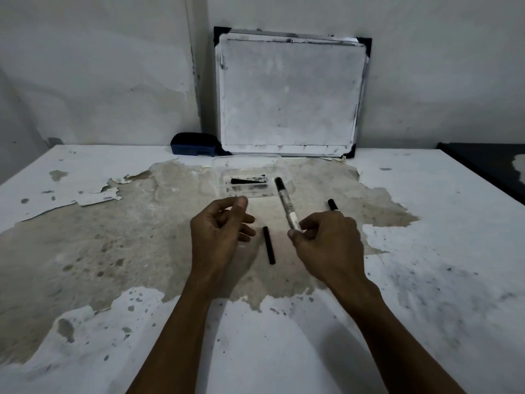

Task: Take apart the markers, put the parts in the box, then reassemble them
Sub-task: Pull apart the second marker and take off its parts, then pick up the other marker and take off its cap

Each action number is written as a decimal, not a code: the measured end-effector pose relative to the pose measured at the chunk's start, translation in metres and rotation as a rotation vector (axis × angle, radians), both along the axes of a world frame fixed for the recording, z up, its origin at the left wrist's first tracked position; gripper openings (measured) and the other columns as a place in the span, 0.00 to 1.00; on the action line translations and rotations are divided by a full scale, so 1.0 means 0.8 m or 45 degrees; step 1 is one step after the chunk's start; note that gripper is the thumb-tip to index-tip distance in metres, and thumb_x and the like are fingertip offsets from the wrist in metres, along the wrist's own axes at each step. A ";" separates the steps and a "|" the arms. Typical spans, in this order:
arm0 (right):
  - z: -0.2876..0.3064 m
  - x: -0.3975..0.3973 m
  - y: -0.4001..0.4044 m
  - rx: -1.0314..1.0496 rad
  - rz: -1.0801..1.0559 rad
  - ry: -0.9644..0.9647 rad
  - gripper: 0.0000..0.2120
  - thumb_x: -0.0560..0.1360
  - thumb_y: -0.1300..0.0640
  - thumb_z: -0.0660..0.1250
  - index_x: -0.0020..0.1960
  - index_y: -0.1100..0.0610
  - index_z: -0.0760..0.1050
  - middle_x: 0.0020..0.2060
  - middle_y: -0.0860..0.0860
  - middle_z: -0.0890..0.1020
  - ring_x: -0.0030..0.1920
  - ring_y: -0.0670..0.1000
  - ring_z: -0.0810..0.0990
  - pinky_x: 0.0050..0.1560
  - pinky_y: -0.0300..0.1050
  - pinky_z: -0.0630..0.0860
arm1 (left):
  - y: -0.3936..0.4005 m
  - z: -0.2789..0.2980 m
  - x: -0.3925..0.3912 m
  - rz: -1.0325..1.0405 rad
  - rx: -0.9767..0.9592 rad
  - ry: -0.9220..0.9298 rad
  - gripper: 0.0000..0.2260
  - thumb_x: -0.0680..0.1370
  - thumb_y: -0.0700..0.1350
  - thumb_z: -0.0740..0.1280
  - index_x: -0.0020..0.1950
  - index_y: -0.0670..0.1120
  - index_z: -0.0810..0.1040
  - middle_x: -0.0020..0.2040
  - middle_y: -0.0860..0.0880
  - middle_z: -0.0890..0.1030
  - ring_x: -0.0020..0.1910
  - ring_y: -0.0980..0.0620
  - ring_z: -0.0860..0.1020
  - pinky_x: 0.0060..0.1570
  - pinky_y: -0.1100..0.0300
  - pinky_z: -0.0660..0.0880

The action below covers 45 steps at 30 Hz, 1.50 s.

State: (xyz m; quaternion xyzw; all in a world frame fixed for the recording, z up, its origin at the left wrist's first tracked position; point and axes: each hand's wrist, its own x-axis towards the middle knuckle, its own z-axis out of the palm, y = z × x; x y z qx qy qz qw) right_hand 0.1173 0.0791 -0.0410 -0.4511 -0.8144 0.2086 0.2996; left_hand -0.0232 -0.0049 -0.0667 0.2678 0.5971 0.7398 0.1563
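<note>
My right hand point(326, 240) grips the lower end of a white marker barrel point(286, 204) with a black tip; it points up and away, over the near edge of a clear plastic box point(247, 166). Inside the box lie dark marker parts point(248, 181). My left hand point(221, 226) hovers beside it with curled, parted fingers and holds nothing that I can see. A black stick-shaped marker part point(269, 245) lies on the table between my hands. Another black marker end point(332, 204) pokes out behind my right hand.
A worn whiteboard point(289, 92) leans on the wall behind the box. A dark blue eraser point(194, 148) sits to its left. The table point(426, 280) is white with a large peeled patch. A dark surface point(488, 163) borders the right.
</note>
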 end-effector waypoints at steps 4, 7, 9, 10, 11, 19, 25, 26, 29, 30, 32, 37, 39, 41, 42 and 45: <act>-0.013 0.010 0.018 -0.039 -0.127 -0.149 0.12 0.68 0.50 0.73 0.32 0.58 0.81 0.30 0.53 0.84 0.41 0.55 0.84 0.38 0.46 0.81 | -0.001 -0.003 -0.010 0.131 -0.012 0.022 0.12 0.78 0.47 0.67 0.51 0.38 0.81 0.36 0.40 0.84 0.28 0.46 0.79 0.26 0.57 0.77; -0.025 0.009 0.014 -0.048 -0.088 -0.207 0.13 0.69 0.50 0.71 0.32 0.58 0.81 0.26 0.50 0.81 0.30 0.50 0.80 0.35 0.46 0.80 | -0.001 -0.005 -0.012 0.158 -0.031 0.021 0.12 0.78 0.47 0.67 0.50 0.37 0.81 0.36 0.40 0.84 0.29 0.47 0.79 0.27 0.56 0.76; -0.030 0.008 0.012 -0.032 -0.077 -0.197 0.13 0.71 0.48 0.70 0.35 0.57 0.81 0.28 0.50 0.81 0.32 0.50 0.80 0.35 0.46 0.80 | -0.001 -0.005 -0.012 0.153 -0.042 0.017 0.11 0.78 0.46 0.67 0.50 0.38 0.81 0.36 0.40 0.84 0.29 0.47 0.79 0.28 0.57 0.76; -0.032 0.008 0.013 -0.027 -0.074 -0.194 0.13 0.71 0.47 0.70 0.36 0.57 0.81 0.29 0.50 0.82 0.32 0.50 0.80 0.35 0.45 0.80 | -0.001 -0.006 -0.011 0.150 -0.044 0.017 0.11 0.78 0.46 0.67 0.50 0.38 0.81 0.36 0.40 0.84 0.28 0.47 0.79 0.28 0.57 0.77; -0.033 0.008 0.014 -0.025 -0.071 -0.198 0.13 0.70 0.47 0.70 0.37 0.57 0.81 0.29 0.50 0.82 0.33 0.50 0.80 0.35 0.45 0.80 | -0.001 -0.006 -0.011 0.147 -0.047 0.021 0.11 0.78 0.46 0.68 0.50 0.38 0.81 0.35 0.40 0.84 0.28 0.48 0.80 0.28 0.57 0.77; -0.035 0.013 0.019 -0.083 -0.031 -0.165 0.20 0.65 0.41 0.75 0.30 0.57 0.79 0.21 0.49 0.78 0.26 0.48 0.78 0.33 0.43 0.74 | 0.000 -0.006 -0.010 0.142 -0.057 0.020 0.10 0.77 0.46 0.69 0.51 0.40 0.81 0.36 0.41 0.84 0.29 0.48 0.80 0.28 0.58 0.77; -0.023 0.022 0.024 -0.024 -0.149 -0.104 0.19 0.69 0.40 0.71 0.42 0.57 0.82 0.34 0.53 0.85 0.36 0.52 0.84 0.41 0.48 0.81 | -0.001 -0.005 -0.011 0.153 -0.084 0.021 0.11 0.78 0.47 0.68 0.51 0.40 0.81 0.36 0.41 0.84 0.29 0.49 0.80 0.28 0.59 0.77; -0.020 0.026 0.027 0.011 -0.235 -0.128 0.17 0.70 0.41 0.70 0.47 0.55 0.81 0.39 0.53 0.86 0.41 0.54 0.84 0.45 0.48 0.80 | -0.001 -0.005 -0.011 0.157 -0.088 0.022 0.11 0.78 0.47 0.68 0.51 0.39 0.81 0.36 0.41 0.84 0.29 0.49 0.80 0.27 0.60 0.77; -0.014 0.039 0.038 0.029 -0.404 -0.202 0.15 0.72 0.45 0.70 0.52 0.54 0.76 0.45 0.53 0.82 0.48 0.57 0.81 0.47 0.49 0.74 | -0.002 -0.005 -0.011 0.175 -0.095 0.028 0.11 0.78 0.47 0.68 0.51 0.39 0.81 0.36 0.41 0.84 0.28 0.50 0.80 0.26 0.62 0.76; -0.016 0.044 0.041 0.011 -0.426 -0.239 0.16 0.71 0.45 0.70 0.52 0.55 0.74 0.46 0.54 0.81 0.48 0.58 0.81 0.47 0.50 0.74 | -0.002 -0.005 -0.012 0.181 -0.095 0.032 0.11 0.78 0.47 0.68 0.51 0.39 0.81 0.36 0.41 0.84 0.28 0.50 0.80 0.26 0.62 0.76; -0.020 0.050 0.045 -0.055 -0.457 -0.311 0.18 0.71 0.43 0.70 0.50 0.56 0.74 0.43 0.54 0.80 0.45 0.58 0.80 0.46 0.51 0.75 | -0.002 -0.005 -0.013 0.191 -0.097 0.032 0.11 0.78 0.47 0.68 0.50 0.39 0.81 0.36 0.41 0.84 0.28 0.50 0.80 0.26 0.62 0.76; -0.023 0.056 0.049 -0.100 -0.496 -0.266 0.13 0.74 0.48 0.67 0.41 0.58 0.75 0.34 0.53 0.76 0.34 0.56 0.73 0.38 0.46 0.69 | -0.004 -0.006 -0.013 0.183 -0.106 0.050 0.09 0.77 0.45 0.68 0.51 0.39 0.81 0.36 0.42 0.84 0.29 0.50 0.80 0.27 0.61 0.76; -0.017 0.058 0.049 -0.073 -0.499 -0.186 0.13 0.75 0.48 0.66 0.42 0.58 0.76 0.37 0.55 0.80 0.36 0.57 0.75 0.40 0.46 0.70 | -0.006 -0.004 -0.011 0.179 -0.128 0.104 0.08 0.77 0.43 0.69 0.51 0.39 0.81 0.36 0.43 0.84 0.28 0.53 0.80 0.27 0.63 0.76; -0.008 0.061 0.047 -0.064 -0.451 -0.032 0.12 0.75 0.48 0.67 0.46 0.58 0.78 0.39 0.54 0.82 0.42 0.59 0.79 0.43 0.48 0.73 | -0.009 0.000 -0.006 0.178 -0.154 0.193 0.06 0.77 0.42 0.69 0.51 0.41 0.81 0.37 0.44 0.84 0.29 0.54 0.81 0.31 0.60 0.77; -0.001 0.062 0.045 -0.059 -0.390 0.083 0.11 0.74 0.49 0.69 0.47 0.57 0.79 0.39 0.54 0.83 0.44 0.58 0.81 0.45 0.48 0.75 | -0.010 0.004 -0.003 0.170 -0.158 0.241 0.05 0.77 0.41 0.69 0.51 0.42 0.81 0.38 0.45 0.84 0.32 0.53 0.82 0.34 0.57 0.79; 0.024 0.064 0.028 -0.042 -0.144 0.447 0.06 0.71 0.55 0.74 0.46 0.56 0.83 0.34 0.47 0.83 0.37 0.44 0.82 0.39 0.36 0.76 | -0.015 0.025 0.009 0.141 -0.136 0.388 0.04 0.76 0.41 0.70 0.50 0.46 0.82 0.41 0.47 0.84 0.41 0.48 0.83 0.44 0.47 0.82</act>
